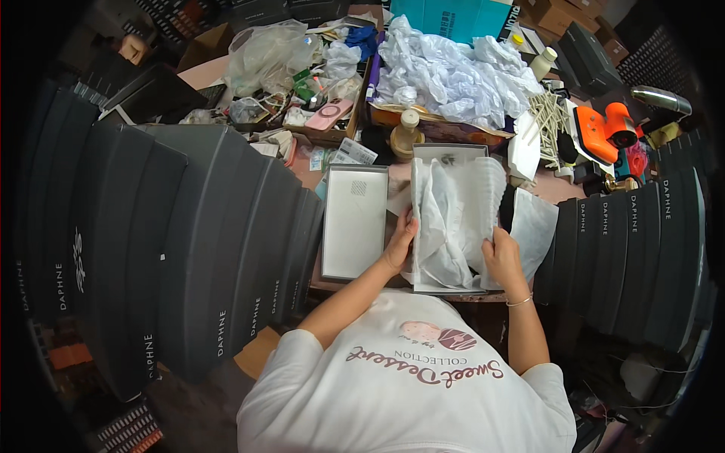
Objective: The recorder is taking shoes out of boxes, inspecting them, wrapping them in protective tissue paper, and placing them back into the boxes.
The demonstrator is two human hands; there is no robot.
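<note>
A grey shoe box (451,288) stands open in front of me at the table's near side. White tissue paper (438,234) fills it, and whatever lies under the paper is hidden. Along its right side runs a ribbed, translucent white strip (492,189). My left hand (402,240) grips the box's left wall, thumb up and the other fingers partly hidden. At the right side, my right hand (504,258) is closed on the lower part of the ribbed strip. The box lid (355,223) lies to the left, its white inside facing up.
Tall stacks of dark shoe boxes rise at left (204,241) and right (630,257). Behind the open box are a pump bottle (408,134), a carton of crumpled white paper (453,72), an orange tool (600,132) and a cluttered tray with a pink phone (329,114). A white sheet (535,226) lies at right.
</note>
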